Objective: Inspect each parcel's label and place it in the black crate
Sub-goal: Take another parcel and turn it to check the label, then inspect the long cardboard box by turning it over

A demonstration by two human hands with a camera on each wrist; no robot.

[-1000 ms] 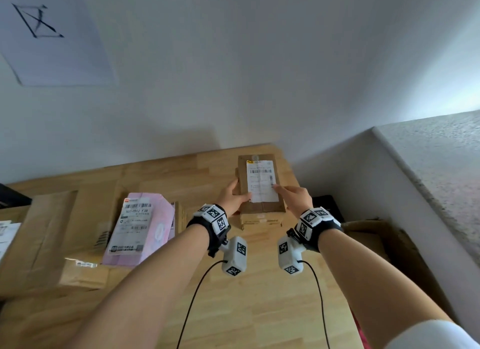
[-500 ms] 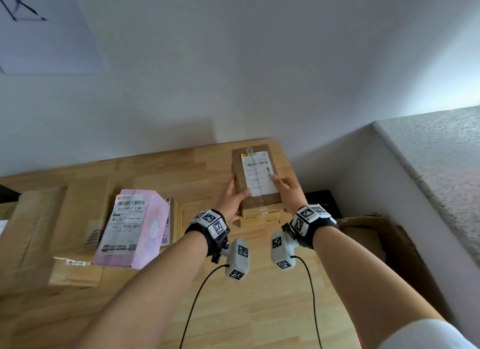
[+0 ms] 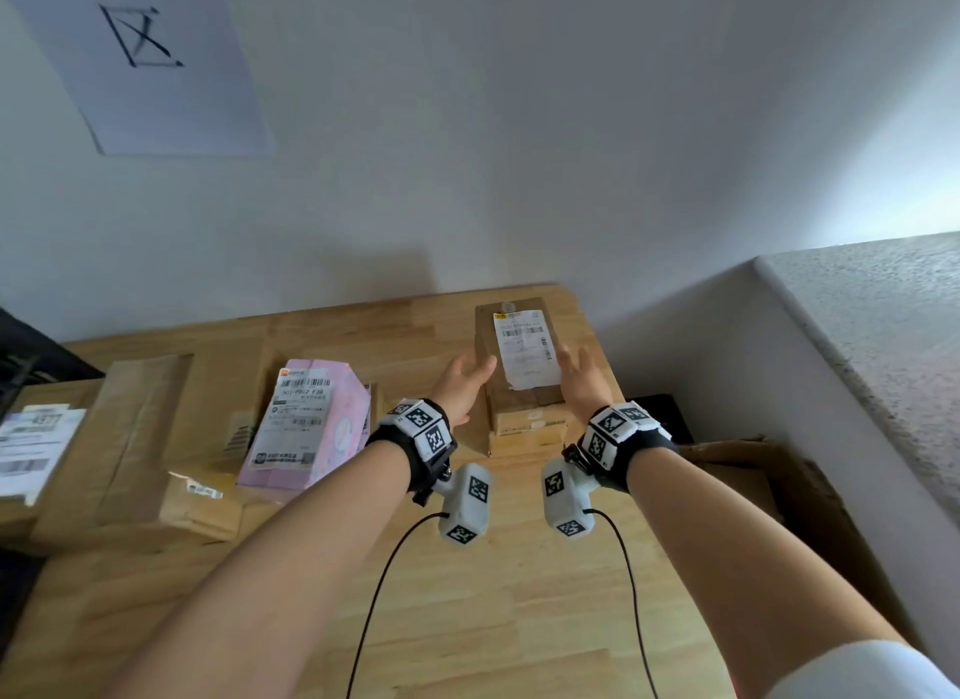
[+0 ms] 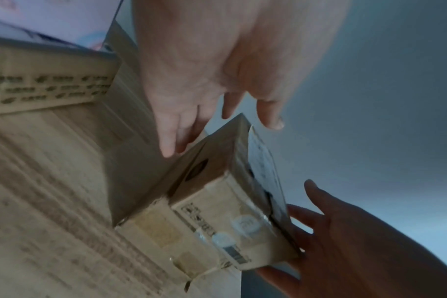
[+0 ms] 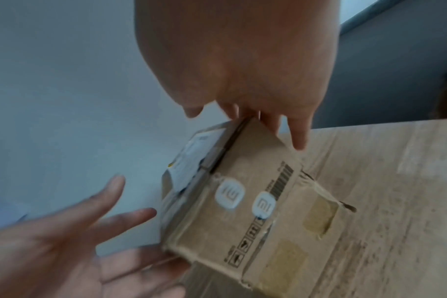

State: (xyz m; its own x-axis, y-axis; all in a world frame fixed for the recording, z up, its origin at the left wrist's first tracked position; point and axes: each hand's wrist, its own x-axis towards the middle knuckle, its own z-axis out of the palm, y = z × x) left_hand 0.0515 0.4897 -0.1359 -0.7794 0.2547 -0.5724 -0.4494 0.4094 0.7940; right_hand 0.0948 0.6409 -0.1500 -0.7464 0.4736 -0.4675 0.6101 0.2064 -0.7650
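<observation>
Hands (image 3: 465,384) and (image 3: 582,381), fingers straight, flank the box (image 3: 511,391) with its label (image 3: 524,347) up (crate unseen), while other parcels (image 3: 311,423) wait on the counter (image 3: 519,594).

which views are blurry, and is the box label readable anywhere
Head view: fairly sharp, but the label on the box is too small to read. Left wrist: dim, motion-blurred. Right wrist: blurred too; label seen edge-on, unreadable.

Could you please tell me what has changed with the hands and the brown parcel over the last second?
Both hands have opened: the left hand and right hand now flank the brown parcel with straightened fingers rather than gripping it. The pink parcel stayed put.
</observation>
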